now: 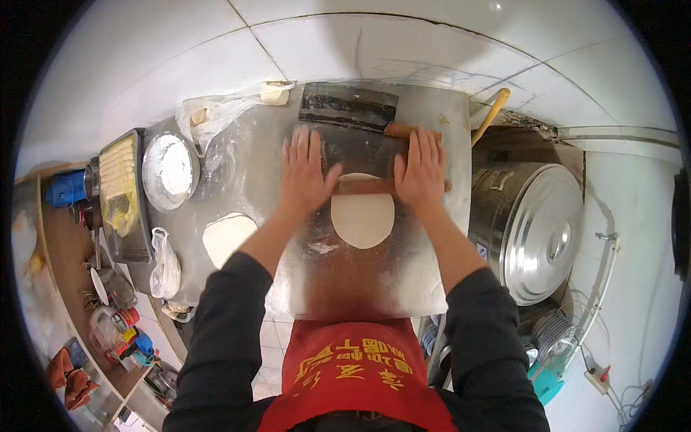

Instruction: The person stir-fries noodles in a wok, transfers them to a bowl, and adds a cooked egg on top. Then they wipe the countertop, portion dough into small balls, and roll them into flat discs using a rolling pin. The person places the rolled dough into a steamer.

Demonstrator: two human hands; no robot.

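A wooden rolling pin [367,187] lies crosswise over the far part of a flat round sheet of dough [362,224]. My left hand [305,175] is palm down at the pin's left end, fingers stretched forward and thumb beside the dough. At the other end my right hand [421,170] rests flat over the pin, whose tip shows past it. Neither hand's fingers curl around the pin. Beyond them is a wide dark-bladed knife [348,105] with a wooden handle; my right fingertips overlap the handle, and I cannot tell whether they touch it.
On the metal worktop [243,156], a second dough sheet [229,235] lies left, near a metal bowl of flour [171,171]. A tray [129,249] holds pale strips. Plastic bags [166,267] lie nearby. A large lidded pot [542,235] stands right; a tiled wall [345,48] bounds the back.
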